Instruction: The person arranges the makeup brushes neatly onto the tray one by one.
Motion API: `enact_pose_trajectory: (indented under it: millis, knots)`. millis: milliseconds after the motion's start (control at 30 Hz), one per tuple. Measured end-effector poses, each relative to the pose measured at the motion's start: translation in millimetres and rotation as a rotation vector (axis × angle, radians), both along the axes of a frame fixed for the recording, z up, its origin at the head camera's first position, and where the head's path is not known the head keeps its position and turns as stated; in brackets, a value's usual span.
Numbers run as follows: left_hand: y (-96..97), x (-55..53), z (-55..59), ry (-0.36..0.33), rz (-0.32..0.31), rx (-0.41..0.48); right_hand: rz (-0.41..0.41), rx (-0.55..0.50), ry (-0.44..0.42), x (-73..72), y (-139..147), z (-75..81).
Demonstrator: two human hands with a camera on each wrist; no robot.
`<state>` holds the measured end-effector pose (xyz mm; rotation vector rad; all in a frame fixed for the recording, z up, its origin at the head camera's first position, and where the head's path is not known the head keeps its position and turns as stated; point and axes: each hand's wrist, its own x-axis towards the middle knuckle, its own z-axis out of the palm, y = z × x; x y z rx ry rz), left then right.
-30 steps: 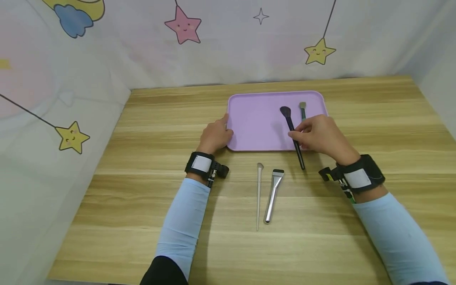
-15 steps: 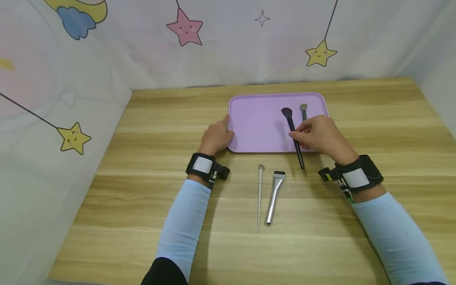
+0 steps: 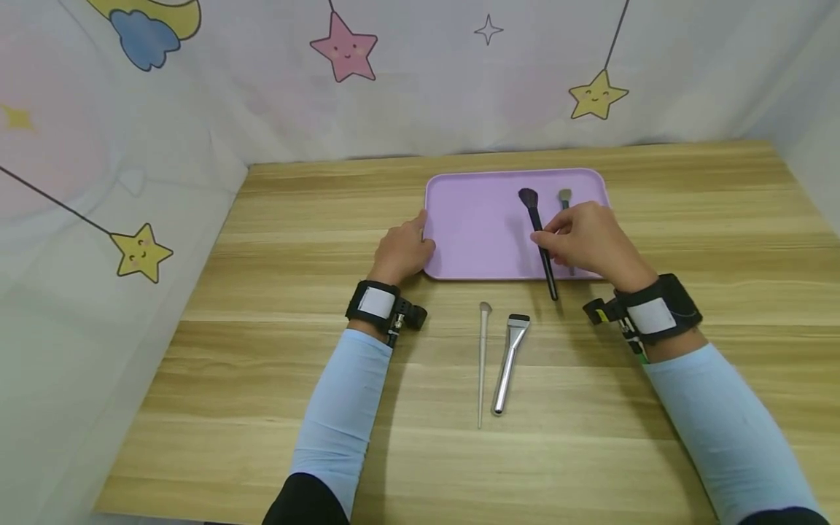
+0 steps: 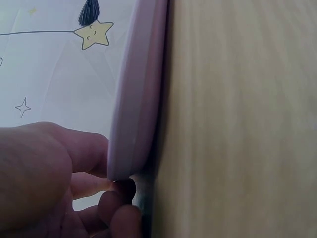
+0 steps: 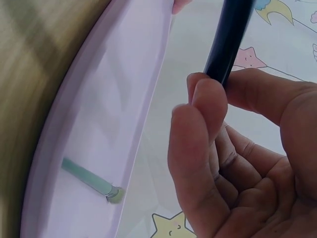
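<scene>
My right hand pinches a black makeup brush between thumb and fingertips, bristles pointing away, above the right part of a lilac tray. In the right wrist view the brush's dark handle rises from the fingertips. A green-handled makeup brush lies inside the tray, partly hidden behind the right hand; its handle shows in the right wrist view. At the tray's left end my left hand grips the rim; the left wrist view has the thumb against the tray wall and curled fingers around the corner.
In front of the tray, on the wooden table, lie a thin pale makeup brush and a silver flat-headed brush, side by side. A white curtain with printed stars hangs behind the table.
The right hand has shifted slightly away from the body and up, carrying the black makeup brush. The left hand keeps its place at the tray's left end.
</scene>
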<state>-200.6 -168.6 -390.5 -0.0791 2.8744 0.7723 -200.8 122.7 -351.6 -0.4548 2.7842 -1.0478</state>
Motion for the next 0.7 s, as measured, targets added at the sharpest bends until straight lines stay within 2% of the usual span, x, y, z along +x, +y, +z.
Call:
enact_pose_trajectory:
  millis: [700]
  knots:
    - [-1.5,-0.9,-2.9,0.006,0.002,-0.004,-0.028,0.019,-0.059,-13.4,-2,-2.1]
